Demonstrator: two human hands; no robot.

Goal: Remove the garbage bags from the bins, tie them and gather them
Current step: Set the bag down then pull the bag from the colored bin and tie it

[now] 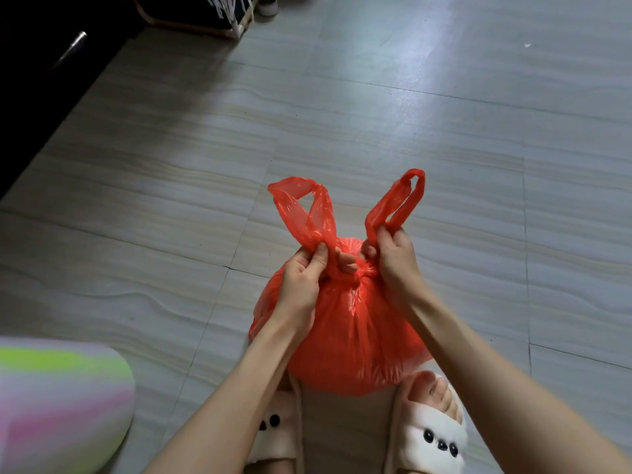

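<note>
Red garbage bag (349, 323), full and rounded, sitting on the tiled floor (444, 138) directly beneath both hands, its mouth gathered into a knot between them. Left hand (304, 278) clenched around the base of the left handle loop (302, 213), thumb pressed across the plastic, fingers curled under it beside the knot. Right hand (393, 254) pinching the base of the right handle loop (398, 201), fingers curled tight on the twisted plastic. Both loops standing up and splayed apart above the hands, free ends touching nothing. Just below the bag, nearer than the hands, two cream slippers with dark dot faces: left slipper (273, 429) partly hidden under the left forearm, right slipper (431, 432) with toes showing, its front edge touching or nearly touching the bag's underside. Beyond the hands and to their right, wide open floor, bare tiles with thin grout lines and a pale glare patch. Far to the left of the left hand, a dark furniture edge (41, 80) running diagonally along the floor, with a short metal handle (71, 47) catching light. Far beyond the hands at the top border, a dark object with a pale frame (205, 18), cut off, and a small round tin (267, 5) just beside it. Low to the left of the left forearm, well apart from the bag, a blurred pastel-striped rounded object (58, 398), cropped by the frame's border.
</note>
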